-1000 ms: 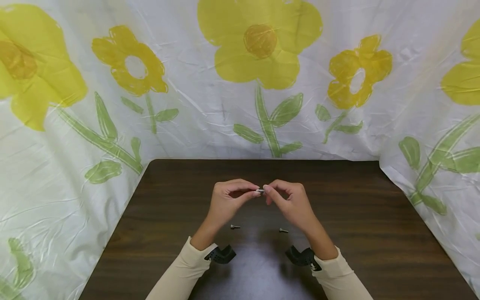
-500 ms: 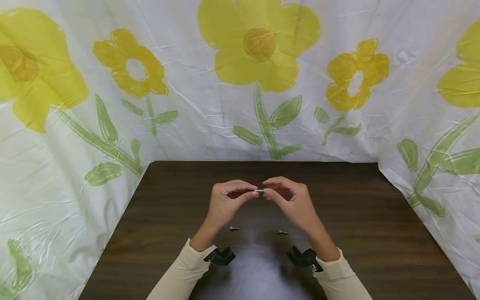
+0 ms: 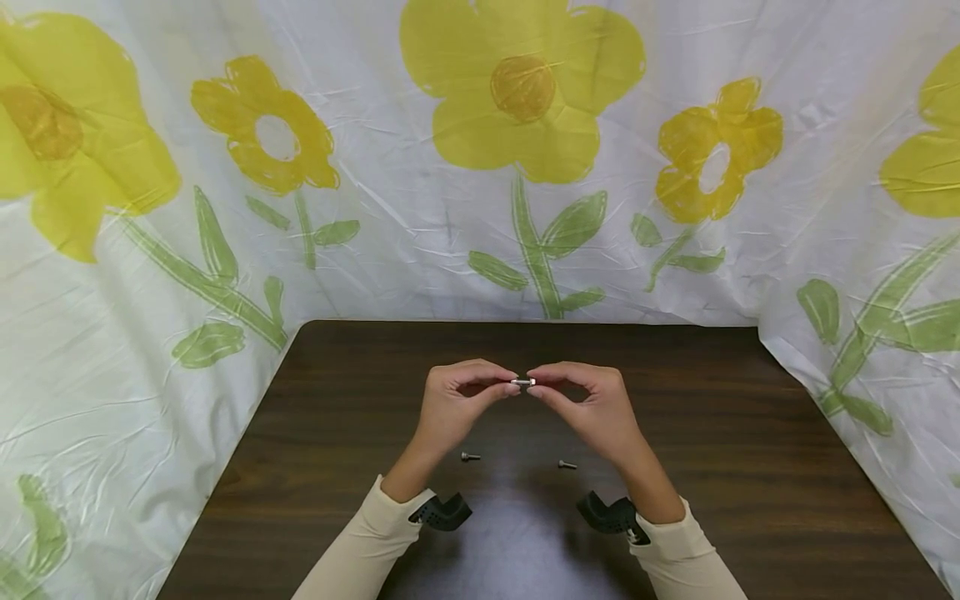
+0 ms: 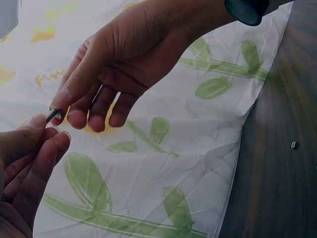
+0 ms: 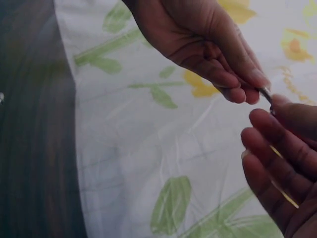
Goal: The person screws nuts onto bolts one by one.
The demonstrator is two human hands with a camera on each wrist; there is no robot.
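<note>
Held level in the head view is a small metal bolt (image 3: 522, 382), between the fingertips of both hands. My left hand (image 3: 459, 404) pinches its left end between thumb and fingers. At the other end, my right hand (image 3: 588, 408) pinches a small shiny nut (image 3: 532, 382) with thumb and index finger. The left wrist view shows the bolt's shank (image 4: 51, 115) running from the left fingertips to the nut (image 4: 58, 114) at the right fingertips. Fingers partly cover both ends, so how far the nut is on the thread is hidden.
Two more small bolts lie on the dark wooden table, one bolt (image 3: 470, 457) below the left hand and another bolt (image 3: 567, 465) below the right. A flower-printed white cloth (image 3: 405, 250) hangs behind and beside the table (image 3: 337, 467). Black cameras (image 3: 446, 512) sit on the wrists.
The right fingers have parted from the bolt's end and pinched again, their hand shifting slightly right. A nut now shows at the fingertips. The left hand keeps its pinch nearly still.
</note>
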